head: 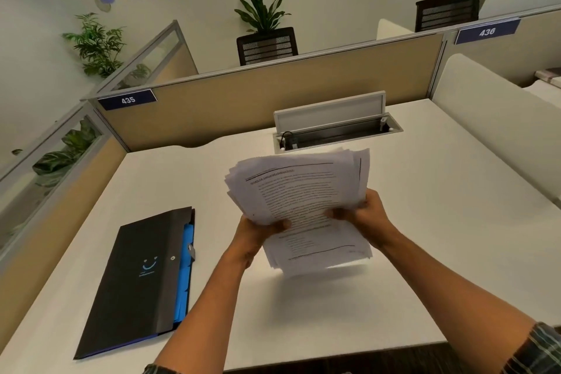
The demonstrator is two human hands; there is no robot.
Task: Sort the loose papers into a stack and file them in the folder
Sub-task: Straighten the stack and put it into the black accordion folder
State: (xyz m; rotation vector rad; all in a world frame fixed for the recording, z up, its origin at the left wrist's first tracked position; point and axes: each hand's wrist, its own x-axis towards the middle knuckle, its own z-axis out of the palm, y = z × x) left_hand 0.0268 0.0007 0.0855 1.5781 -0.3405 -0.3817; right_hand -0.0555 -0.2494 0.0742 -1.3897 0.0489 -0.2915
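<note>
A thick, uneven stack of printed white papers (299,191) is held up above the white desk (425,222), its edges fanned and misaligned. My left hand (258,232) grips the stack's left edge, thumb on the top sheet. My right hand (361,214) grips the right edge, thumb across the printed page. A black folder (139,279) with blue inner dividers showing along its right side lies flat and closed on the desk, to the left of my left forearm.
An open cable tray (337,130) with its lid raised is set into the desk behind the papers. Beige partitions (258,94) with labels 435 and 436 fence the desk at the back and left. A white divider (491,118) stands on the right.
</note>
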